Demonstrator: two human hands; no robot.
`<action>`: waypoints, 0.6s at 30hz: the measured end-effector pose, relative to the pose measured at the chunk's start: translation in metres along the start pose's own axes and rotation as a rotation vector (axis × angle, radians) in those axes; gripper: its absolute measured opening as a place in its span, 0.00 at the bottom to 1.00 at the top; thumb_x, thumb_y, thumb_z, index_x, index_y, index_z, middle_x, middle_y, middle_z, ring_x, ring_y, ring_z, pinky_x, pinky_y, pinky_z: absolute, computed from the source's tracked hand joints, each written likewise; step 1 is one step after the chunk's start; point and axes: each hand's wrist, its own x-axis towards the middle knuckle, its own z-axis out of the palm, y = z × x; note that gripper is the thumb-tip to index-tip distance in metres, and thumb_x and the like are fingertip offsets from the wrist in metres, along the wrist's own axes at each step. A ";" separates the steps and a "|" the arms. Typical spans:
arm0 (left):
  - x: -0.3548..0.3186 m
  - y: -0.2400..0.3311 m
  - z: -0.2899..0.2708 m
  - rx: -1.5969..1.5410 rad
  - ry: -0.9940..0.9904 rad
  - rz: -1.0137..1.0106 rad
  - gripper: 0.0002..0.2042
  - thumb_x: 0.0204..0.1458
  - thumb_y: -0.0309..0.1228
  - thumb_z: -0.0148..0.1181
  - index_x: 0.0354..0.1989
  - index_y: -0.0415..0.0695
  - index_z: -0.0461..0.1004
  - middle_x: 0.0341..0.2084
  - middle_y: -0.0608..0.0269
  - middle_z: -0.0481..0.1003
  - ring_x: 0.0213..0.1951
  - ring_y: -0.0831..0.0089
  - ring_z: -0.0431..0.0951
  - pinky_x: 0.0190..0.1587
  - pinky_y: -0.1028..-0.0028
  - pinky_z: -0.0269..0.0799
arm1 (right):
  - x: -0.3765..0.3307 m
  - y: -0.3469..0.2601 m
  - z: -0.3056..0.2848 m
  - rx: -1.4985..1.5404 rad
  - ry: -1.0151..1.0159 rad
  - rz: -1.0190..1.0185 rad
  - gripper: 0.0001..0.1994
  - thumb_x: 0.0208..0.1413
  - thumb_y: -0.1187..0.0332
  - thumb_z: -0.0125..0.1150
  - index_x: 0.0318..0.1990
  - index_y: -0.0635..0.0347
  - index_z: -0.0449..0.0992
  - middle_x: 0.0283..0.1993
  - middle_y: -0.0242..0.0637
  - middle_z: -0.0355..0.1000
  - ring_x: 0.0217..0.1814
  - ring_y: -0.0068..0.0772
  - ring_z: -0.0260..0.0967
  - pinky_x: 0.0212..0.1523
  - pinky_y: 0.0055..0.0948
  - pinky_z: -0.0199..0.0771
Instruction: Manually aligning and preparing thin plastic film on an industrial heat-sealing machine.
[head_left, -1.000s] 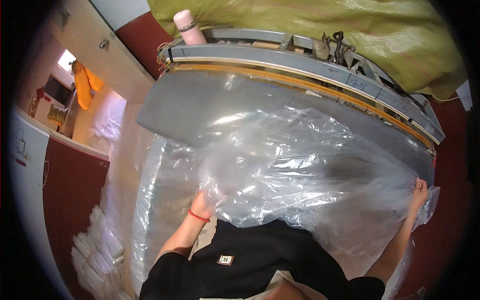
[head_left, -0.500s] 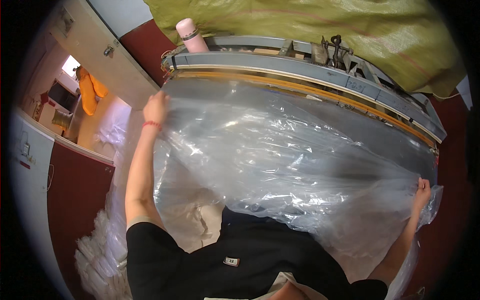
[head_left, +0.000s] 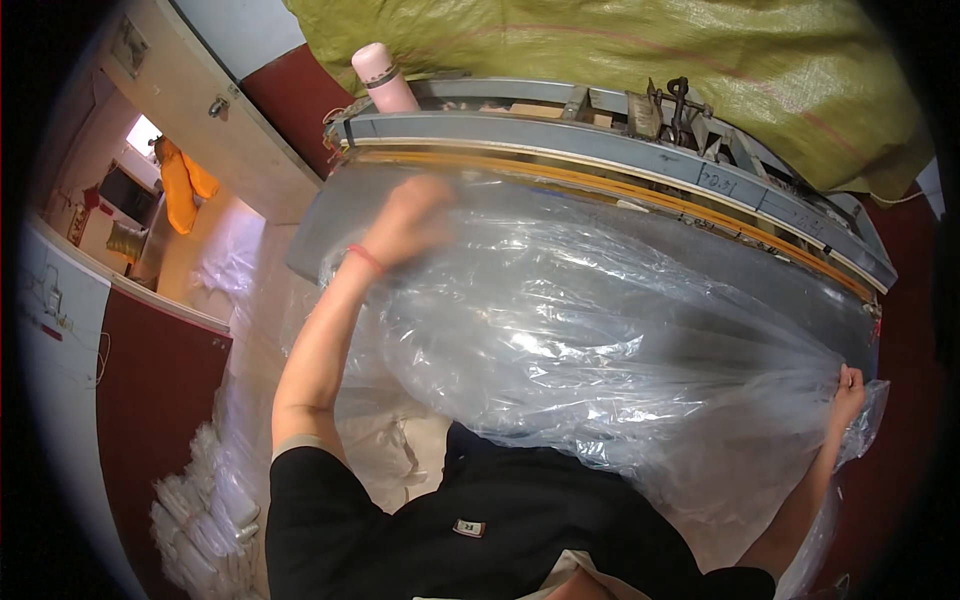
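A large clear plastic sheet (head_left: 600,330) is spread over a grey machine table (head_left: 330,220) in front of me. My left hand (head_left: 410,215), with a red band at the wrist, is raised over the sheet's far left part near the table's back bar; it is blurred and its fingers look curled. My right hand (head_left: 848,388) grips the bunched right end of the sheet at the table's right edge.
A long grey and orange sealing bar (head_left: 620,170) runs along the table's back. A pink bottle (head_left: 383,80) stands on it at the left. Green woven sacking (head_left: 620,60) lies behind. Stacks of folded plastic (head_left: 200,510) sit on the floor at lower left.
My left hand has swung from the sheet's near edge up to the far left, then right along the back bar, lifting the plastic. My right hand stays gripping the right end.
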 end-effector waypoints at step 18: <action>0.048 -0.037 0.072 0.224 0.133 -0.383 0.05 0.44 0.30 0.55 0.24 0.42 0.72 0.21 0.60 0.73 0.22 0.63 0.72 0.25 0.71 0.66 | 0.001 0.007 -0.004 0.028 -0.005 0.041 0.12 0.52 0.63 0.52 0.25 0.63 0.66 0.19 0.28 0.56 0.23 0.19 0.50 0.26 0.19 0.56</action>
